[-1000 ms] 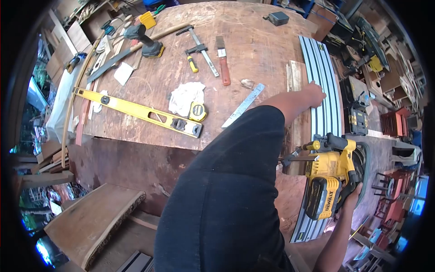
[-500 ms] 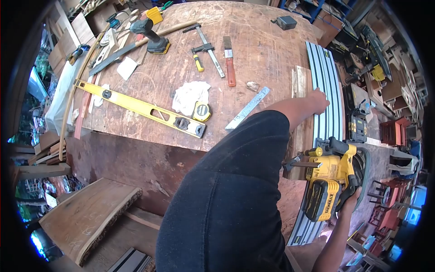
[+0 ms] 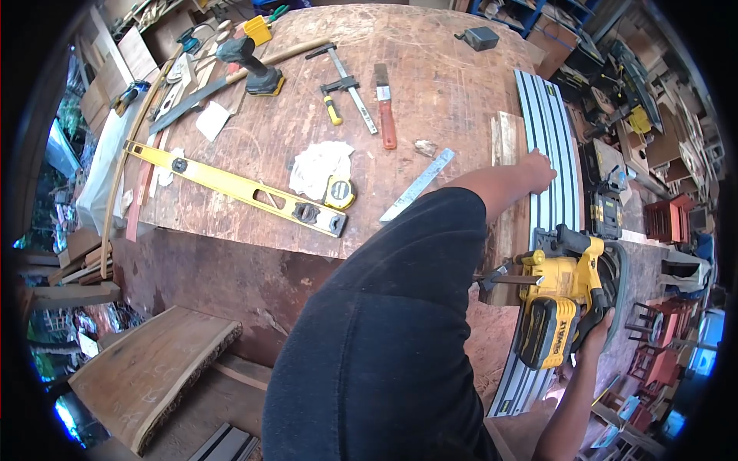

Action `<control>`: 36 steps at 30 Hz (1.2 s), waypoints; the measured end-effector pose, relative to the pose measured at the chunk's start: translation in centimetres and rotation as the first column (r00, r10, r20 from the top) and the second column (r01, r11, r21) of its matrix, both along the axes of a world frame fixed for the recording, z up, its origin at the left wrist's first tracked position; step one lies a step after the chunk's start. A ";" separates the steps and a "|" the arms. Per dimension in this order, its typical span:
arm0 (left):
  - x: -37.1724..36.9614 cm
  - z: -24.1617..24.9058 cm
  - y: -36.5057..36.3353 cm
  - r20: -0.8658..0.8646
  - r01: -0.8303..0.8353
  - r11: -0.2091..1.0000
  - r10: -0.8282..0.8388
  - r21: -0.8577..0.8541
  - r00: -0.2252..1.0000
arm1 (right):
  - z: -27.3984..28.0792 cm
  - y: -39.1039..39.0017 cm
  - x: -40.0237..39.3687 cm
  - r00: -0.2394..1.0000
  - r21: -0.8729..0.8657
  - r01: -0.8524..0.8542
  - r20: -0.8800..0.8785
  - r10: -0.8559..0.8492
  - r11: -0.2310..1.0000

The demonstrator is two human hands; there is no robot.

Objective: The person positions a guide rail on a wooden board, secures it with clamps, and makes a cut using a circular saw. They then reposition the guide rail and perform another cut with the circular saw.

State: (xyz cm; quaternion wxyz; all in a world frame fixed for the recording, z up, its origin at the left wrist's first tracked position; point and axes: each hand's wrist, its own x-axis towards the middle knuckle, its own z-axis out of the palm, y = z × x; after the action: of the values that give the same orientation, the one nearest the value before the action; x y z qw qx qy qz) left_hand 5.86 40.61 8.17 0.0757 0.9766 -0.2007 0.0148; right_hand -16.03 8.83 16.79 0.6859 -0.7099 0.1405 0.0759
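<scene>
A yellow and black DeWalt cordless track saw [image 3: 560,280] rests on a long silver guide rail [image 3: 547,107] with dark stripes. My right hand [image 3: 595,335] is wrapped around the saw's rear handle, its fingers partly hidden behind the saw body. Farther up, my left hand [image 3: 540,171] presses down on the rail with bent fingers, ahead of the saw. Beside the rail lies a narrow rough-faced wood strip [image 3: 503,157]. A clamp [image 3: 498,278] sits at the saw's left side. The blade is out of sight.
On the workbench [image 3: 430,69] lie a yellow spirit level [image 3: 231,183], tape measure [image 3: 339,192], steel ruler [image 3: 419,184], chisel [image 3: 385,107], bar clamp [image 3: 350,86] and cordless drill [image 3: 250,65]. A live-edge slab [image 3: 154,369] is lower left. Red chairs [image 3: 667,224] stand at right.
The saw and my right hand have shifted very slightly forward along the rail. My left hand stays at the same place on the rail. The view has tilted a little.
</scene>
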 end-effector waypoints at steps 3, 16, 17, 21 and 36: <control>0.0 0.1 0.0 -0.021 0.001 1.000 -0.002 -0.023 1.000 | 0.1 0.8 0.1 0.999 -0.029 0.046 0.016 -0.046 0.998; -0.1 -0.3 -1.0 0.042 0.057 0.998 -0.056 -0.011 0.998 | -0.5 -0.3 0.5 0.996 -0.016 -0.082 -0.040 0.082 0.996; -0.5 0.0 -1.1 0.027 0.048 0.999 -0.048 -0.003 0.998 | -0.5 -0.4 0.4 0.997 -0.015 -0.070 -0.038 0.069 0.997; -0.6 -0.3 -1.4 0.033 0.045 0.998 -0.047 0.034 0.998 | -0.8 -0.4 0.4 0.994 -0.106 -0.110 0.018 0.112 0.988; -1.1 0.2 -2.0 -0.035 0.022 0.999 -0.021 0.024 0.999 | -1.0 0.3 0.9 0.998 0.005 -0.051 -0.039 0.051 0.999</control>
State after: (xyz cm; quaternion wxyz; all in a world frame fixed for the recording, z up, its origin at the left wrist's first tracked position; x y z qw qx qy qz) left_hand 4.80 38.64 8.32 0.0676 0.9753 -0.2102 -0.0056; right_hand -15.16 9.15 15.80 0.6822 -0.7104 0.1355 0.1073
